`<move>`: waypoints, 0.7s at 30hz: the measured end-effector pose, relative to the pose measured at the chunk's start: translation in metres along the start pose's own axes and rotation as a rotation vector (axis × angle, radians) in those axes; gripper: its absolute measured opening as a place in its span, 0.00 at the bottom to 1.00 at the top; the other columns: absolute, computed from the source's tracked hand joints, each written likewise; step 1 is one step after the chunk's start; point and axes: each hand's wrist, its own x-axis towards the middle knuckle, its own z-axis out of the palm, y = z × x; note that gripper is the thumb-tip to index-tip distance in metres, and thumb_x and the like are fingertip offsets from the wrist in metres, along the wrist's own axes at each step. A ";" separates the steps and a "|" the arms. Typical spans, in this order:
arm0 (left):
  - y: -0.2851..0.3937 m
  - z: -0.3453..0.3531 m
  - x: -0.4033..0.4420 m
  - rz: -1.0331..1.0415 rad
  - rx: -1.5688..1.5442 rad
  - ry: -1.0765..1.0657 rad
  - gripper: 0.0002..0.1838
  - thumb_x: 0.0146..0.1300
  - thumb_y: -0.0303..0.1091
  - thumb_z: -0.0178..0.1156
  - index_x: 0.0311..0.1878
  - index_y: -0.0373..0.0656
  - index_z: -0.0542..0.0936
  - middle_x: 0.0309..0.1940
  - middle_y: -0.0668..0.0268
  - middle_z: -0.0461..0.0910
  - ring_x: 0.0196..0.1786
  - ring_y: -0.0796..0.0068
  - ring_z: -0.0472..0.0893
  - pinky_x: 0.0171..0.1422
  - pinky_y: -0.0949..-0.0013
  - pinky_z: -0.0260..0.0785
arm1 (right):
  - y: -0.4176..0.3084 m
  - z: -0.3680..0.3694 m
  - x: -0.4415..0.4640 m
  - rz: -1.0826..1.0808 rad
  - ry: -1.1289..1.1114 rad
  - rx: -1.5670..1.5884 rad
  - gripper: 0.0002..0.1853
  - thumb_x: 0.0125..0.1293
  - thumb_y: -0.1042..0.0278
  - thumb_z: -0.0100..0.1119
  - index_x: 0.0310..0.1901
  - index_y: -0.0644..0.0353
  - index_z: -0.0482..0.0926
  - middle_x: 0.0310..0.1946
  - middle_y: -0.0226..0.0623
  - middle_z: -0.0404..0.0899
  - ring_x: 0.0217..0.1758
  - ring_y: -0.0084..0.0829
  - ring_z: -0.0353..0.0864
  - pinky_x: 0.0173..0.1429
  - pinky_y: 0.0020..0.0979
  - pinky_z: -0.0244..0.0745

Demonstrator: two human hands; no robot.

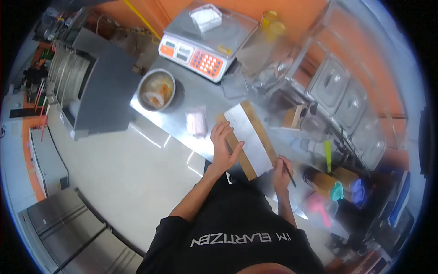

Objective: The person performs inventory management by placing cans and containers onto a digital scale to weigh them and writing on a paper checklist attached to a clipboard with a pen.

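A strip of white paper (248,137) lies over a wider brown sheet (257,119), which shows along both long sides. My left hand (223,144) rests on the near-left edge of the brown sheet, fingers and thumb spread. At the lower right end, my right hand (281,176) is closed around a thin dark pen (289,172). Its knuckles are beside the sheet's right edge; whether the tip touches is hidden. Left of the sheet lies a clear packet (196,122) with pale pink contents.
A metal bowl (156,90) with food stands at the table's left edge. Behind is a weighing scale (205,41) bearing a clear container (205,18). Lidded steel trays (340,98) line the right, with tubs holding a teal scoop (337,191) and a pink scoop (319,208).
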 end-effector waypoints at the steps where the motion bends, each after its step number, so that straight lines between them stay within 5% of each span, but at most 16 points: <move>1: 0.006 -0.010 0.029 0.010 -0.029 0.027 0.38 0.62 0.39 0.75 0.71 0.35 0.68 0.73 0.46 0.66 0.77 0.38 0.61 0.82 0.40 0.50 | -0.007 -0.004 0.001 0.001 0.005 -0.053 0.11 0.82 0.67 0.56 0.56 0.64 0.79 0.38 0.36 0.85 0.39 0.23 0.82 0.43 0.27 0.78; 3: -0.009 -0.026 0.119 -0.101 -0.146 0.065 0.45 0.60 0.43 0.78 0.73 0.34 0.64 0.73 0.44 0.65 0.77 0.39 0.61 0.82 0.43 0.50 | -0.019 -0.007 0.004 -0.060 0.038 -0.180 0.11 0.81 0.68 0.56 0.57 0.64 0.80 0.40 0.37 0.86 0.40 0.26 0.83 0.44 0.30 0.78; 7: -0.076 -0.057 0.314 0.100 0.127 0.156 0.63 0.48 0.55 0.84 0.78 0.32 0.57 0.73 0.38 0.63 0.77 0.38 0.62 0.81 0.42 0.52 | -0.041 -0.012 0.007 0.046 0.152 -0.536 0.12 0.79 0.70 0.54 0.57 0.65 0.80 0.43 0.50 0.86 0.45 0.44 0.88 0.53 0.39 0.81; 11: -0.132 -0.068 0.432 0.147 0.525 -0.142 0.79 0.33 0.66 0.87 0.81 0.34 0.52 0.74 0.39 0.64 0.78 0.37 0.61 0.81 0.40 0.53 | 0.010 -0.021 -0.011 0.121 0.389 -0.762 0.14 0.76 0.72 0.53 0.59 0.61 0.80 0.52 0.51 0.85 0.54 0.53 0.86 0.58 0.46 0.80; 17: -0.180 -0.049 0.486 0.154 0.570 -0.525 0.76 0.38 0.55 0.86 0.84 0.44 0.45 0.75 0.37 0.64 0.76 0.32 0.65 0.78 0.40 0.62 | 0.010 -0.020 -0.016 0.350 0.264 -0.879 0.33 0.68 0.79 0.52 0.76 0.56 0.64 0.58 0.56 0.74 0.57 0.60 0.80 0.59 0.54 0.78; 19: -0.195 -0.046 0.488 0.170 0.489 -0.522 0.74 0.38 0.47 0.86 0.84 0.44 0.47 0.74 0.39 0.65 0.76 0.36 0.67 0.78 0.43 0.64 | -0.061 -0.003 0.002 0.665 0.187 -0.897 0.36 0.65 0.82 0.51 0.77 0.61 0.64 0.57 0.62 0.75 0.58 0.61 0.81 0.61 0.52 0.80; 21: -0.185 -0.050 0.479 0.166 0.406 -0.497 0.71 0.34 0.38 0.87 0.82 0.41 0.51 0.73 0.45 0.68 0.75 0.44 0.70 0.77 0.50 0.66 | -0.074 0.017 0.014 0.448 0.255 -0.794 0.35 0.64 0.81 0.56 0.75 0.60 0.68 0.58 0.60 0.78 0.61 0.60 0.81 0.64 0.53 0.79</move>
